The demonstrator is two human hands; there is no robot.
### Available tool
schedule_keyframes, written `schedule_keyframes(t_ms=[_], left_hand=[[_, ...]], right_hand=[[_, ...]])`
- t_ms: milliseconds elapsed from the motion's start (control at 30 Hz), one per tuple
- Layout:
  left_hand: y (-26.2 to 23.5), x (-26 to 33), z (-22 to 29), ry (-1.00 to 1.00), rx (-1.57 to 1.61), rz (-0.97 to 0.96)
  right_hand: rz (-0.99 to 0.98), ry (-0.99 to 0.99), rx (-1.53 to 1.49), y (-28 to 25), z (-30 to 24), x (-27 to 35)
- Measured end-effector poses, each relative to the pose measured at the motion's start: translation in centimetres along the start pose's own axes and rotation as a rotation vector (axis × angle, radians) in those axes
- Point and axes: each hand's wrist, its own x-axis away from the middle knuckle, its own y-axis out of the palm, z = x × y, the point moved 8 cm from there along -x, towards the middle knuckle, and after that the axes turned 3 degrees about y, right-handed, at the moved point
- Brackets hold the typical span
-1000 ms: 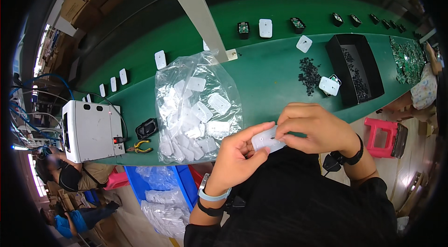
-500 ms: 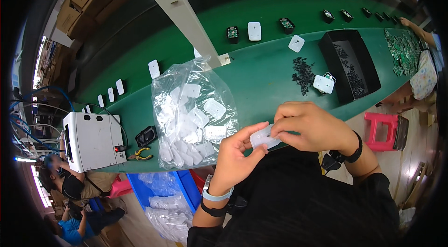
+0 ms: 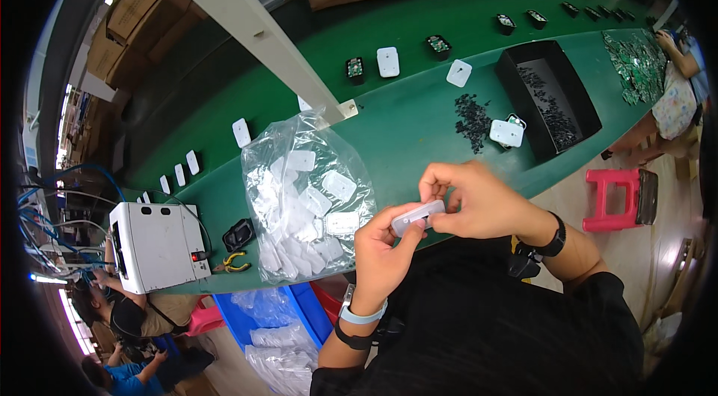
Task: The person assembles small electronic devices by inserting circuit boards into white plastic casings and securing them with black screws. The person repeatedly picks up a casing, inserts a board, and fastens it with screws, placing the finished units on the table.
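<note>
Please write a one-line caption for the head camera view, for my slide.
Both hands, left hand and right hand, hold a small white plastic casing beside a clear bag of white casings on a green workbench.

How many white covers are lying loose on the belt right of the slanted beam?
3 white covers: one between two black units far side; one left of the black tray; one against the tray by the black bits. Another peeks behind the beam foot.
</note>
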Motion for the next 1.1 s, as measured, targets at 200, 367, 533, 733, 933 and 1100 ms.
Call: schedule_keyframes(t_ms=[200,367,533,733,933,1100], left_hand=[[-0.3,0.3,-0.8,0.015,-0.044,0.052],[-1.0,0.5,-2.3,-0.103,0.073,0.071],[-2.5,1.9,-6.5,-0.354,0.491,0.054],[-0.5,1.0,-5.7,-0.349,0.559,-0.02],[-1.8,-0.6,-3.6,-0.303,0.11,-0.15],[-7.7,-10.0,-0.7,0.026,-0.653,-0.191]], right_hand=[[0.015,0.009,-0.193,1.7,3.4,0.4],[0.075,-0.115,-0.32,1.9,4.3,2.3],[-0.038,-0.261,-0.379,4.1,5.6,2.4],[-0.138,-0.2,-0.741,5.1,7.1,1.1],[0.018,-0.227,-0.882,-1.0,9.1,3.7],[-0.011,-0.381,-0.975,-2.0,11.7,6.1]])
